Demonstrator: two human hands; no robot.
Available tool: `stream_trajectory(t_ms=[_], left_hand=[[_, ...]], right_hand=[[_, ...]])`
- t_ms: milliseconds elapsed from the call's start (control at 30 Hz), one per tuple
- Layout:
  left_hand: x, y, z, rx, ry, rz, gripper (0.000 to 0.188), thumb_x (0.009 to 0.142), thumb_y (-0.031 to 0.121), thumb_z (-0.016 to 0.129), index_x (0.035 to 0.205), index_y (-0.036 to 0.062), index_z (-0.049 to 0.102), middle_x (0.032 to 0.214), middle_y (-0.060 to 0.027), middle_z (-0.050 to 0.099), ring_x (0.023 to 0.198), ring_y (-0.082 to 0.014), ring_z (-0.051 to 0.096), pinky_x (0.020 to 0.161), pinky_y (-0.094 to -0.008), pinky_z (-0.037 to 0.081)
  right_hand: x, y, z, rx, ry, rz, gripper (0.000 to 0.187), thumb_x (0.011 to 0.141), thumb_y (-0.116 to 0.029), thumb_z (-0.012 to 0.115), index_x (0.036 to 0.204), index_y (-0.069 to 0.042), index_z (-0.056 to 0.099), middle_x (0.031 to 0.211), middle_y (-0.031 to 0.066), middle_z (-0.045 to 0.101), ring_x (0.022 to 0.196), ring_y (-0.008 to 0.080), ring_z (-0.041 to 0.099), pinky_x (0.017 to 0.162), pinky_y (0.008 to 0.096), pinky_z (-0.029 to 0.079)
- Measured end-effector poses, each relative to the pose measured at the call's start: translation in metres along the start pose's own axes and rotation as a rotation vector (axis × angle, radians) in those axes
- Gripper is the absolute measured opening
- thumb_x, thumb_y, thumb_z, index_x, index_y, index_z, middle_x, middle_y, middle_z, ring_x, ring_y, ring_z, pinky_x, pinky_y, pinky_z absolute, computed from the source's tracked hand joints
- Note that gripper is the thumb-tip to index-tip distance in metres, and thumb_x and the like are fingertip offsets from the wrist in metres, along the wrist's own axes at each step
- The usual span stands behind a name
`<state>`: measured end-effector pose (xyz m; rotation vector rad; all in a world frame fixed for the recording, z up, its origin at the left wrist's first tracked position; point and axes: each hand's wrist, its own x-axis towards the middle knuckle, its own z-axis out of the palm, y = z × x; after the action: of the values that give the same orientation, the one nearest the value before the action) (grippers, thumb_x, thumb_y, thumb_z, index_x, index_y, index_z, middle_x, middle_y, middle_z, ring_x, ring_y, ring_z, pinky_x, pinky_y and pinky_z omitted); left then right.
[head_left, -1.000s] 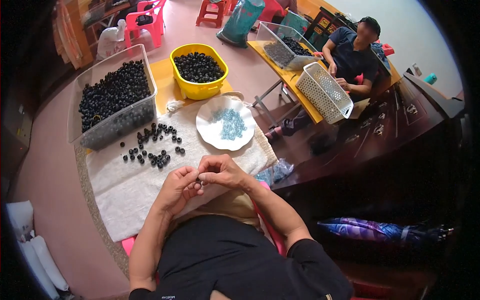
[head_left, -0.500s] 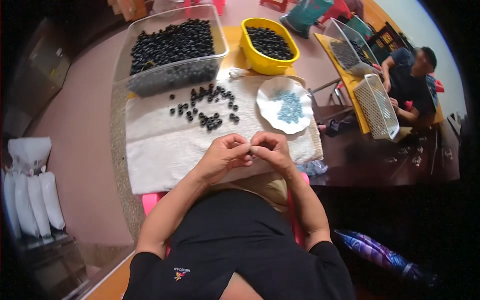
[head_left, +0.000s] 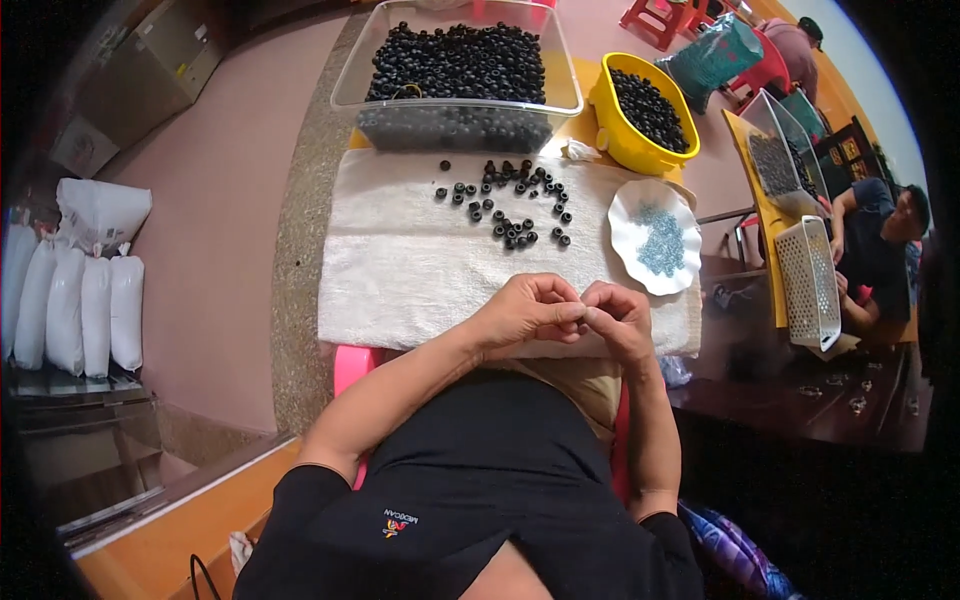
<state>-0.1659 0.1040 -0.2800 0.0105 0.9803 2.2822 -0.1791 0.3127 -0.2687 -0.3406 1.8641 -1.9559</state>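
Observation:
My left hand [head_left: 532,314] and my right hand [head_left: 620,320] meet above the near edge of a white towel [head_left: 400,280]. Thumbs and fingertips pinch together there. Whatever lies between them is too small and too covered to make out. Beyond the hands, several loose black ring-like pieces with holes [head_left: 510,240] are scattered over the towel. To the right of them, a white scalloped plate [head_left: 622,240] holds a heap of small pale-blue pieces [head_left: 660,240].
Behind the towel stand a clear bin [head_left: 350,95] and a yellow tub [head_left: 612,120], both full of black pieces. At right, a co-worker [head_left: 880,250] sits by a white perforated basket [head_left: 800,275]. White sacks [head_left: 65,310] stand at left; a pink seat edge [head_left: 352,368] shows beside me.
The whole view has swung, so the table and my hands appear further right. My fingertips stay pinched together; the dark bit glimpsed under them earlier no longer shows.

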Motion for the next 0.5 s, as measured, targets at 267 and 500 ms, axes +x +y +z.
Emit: stream_trajectory(t_ms=[267, 500], left_hand=[[-0.002, -0.001, 0.0, -0.033, 0.007, -0.042, 0.011, 0.092, 0.012, 0.071, 0.099, 0.0064, 0.065, 0.09, -0.0026, 0.067, 0.08, -0.0115, 0.065, 0.075, -0.0291, 0.06], [-0.006, 0.0, -0.001, -0.043, 0.104, -0.006, 0.012, 0.093, 0.012, 0.07, 0.099, 0.0037, 0.064, 0.09, -0.0048, 0.067, 0.08, -0.0121, 0.066, 0.075, -0.0283, 0.06]], right_hand=[[0.002, 0.02, -0.02, -0.168, -0.066, -0.037, 0.01, 0.09, -0.006, 0.069, 0.091, 0.003, 0.066, 0.089, 0.0073, 0.063, 0.076, 0.0132, 0.061, 0.068, 0.0251, 0.05], [0.0, -0.005, 0.013, -0.809, 0.001, -0.609, 0.018, 0.085, 0.001, 0.071, 0.102, 0.001, 0.067, 0.091, 0.0117, 0.064, 0.076, 0.017, 0.063, 0.067, 0.027, 0.05]])
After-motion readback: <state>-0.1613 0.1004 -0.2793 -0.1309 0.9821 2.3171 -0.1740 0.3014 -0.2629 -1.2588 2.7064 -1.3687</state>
